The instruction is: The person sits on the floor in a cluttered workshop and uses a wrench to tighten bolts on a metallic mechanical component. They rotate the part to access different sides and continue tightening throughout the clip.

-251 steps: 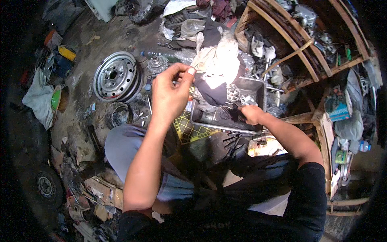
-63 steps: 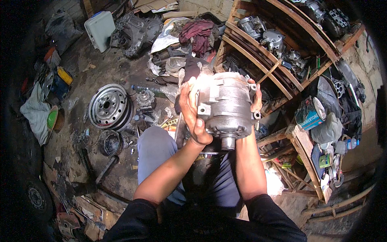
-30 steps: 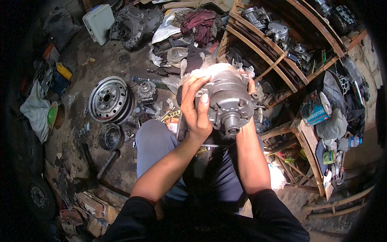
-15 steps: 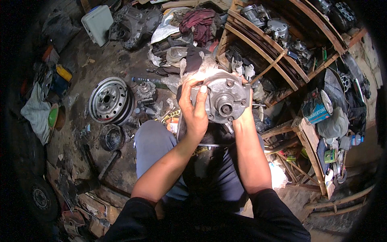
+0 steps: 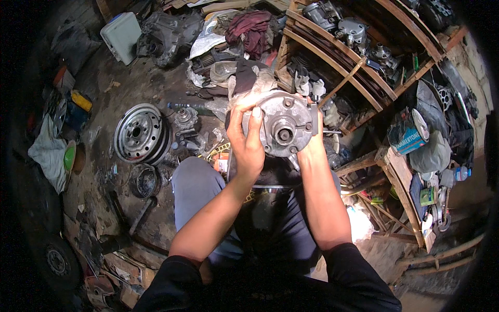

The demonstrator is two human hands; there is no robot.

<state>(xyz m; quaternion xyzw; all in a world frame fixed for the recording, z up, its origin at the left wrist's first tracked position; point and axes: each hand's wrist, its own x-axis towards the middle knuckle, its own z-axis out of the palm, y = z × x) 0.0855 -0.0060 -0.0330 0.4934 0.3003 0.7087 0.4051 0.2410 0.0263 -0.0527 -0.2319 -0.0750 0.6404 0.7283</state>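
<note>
Above my lap I hold a round grey metal machine part (image 5: 299, 118), which looks like a pump or compressor. Its flat face is turned up toward me, showing a raised central hub with a dark bore and several bolts round the rim. My left hand (image 5: 248, 140) grips its left side, the thumb lying on the face edge and the fingers curled round the far side. From the right, my right hand (image 5: 311, 148) supports the part; its fingers are mostly hidden behind it. A dark metal tray or pan (image 5: 270, 174), partly hidden, sits between my knees beneath the part.
A steel wheel rim (image 5: 140, 132) and a small round can (image 5: 145, 179) lie on the dirty floor at left. Rags (image 5: 252, 31) and metal parts are heaped beyond. Wooden shelving (image 5: 338, 67) holding metal units stands at far right; a paint tin (image 5: 408, 135) sits nearer.
Both hands keep the same grip on the metal part. The part and hands sit slightly farther left and higher in the picture, while the view itself has shifted a little.
</note>
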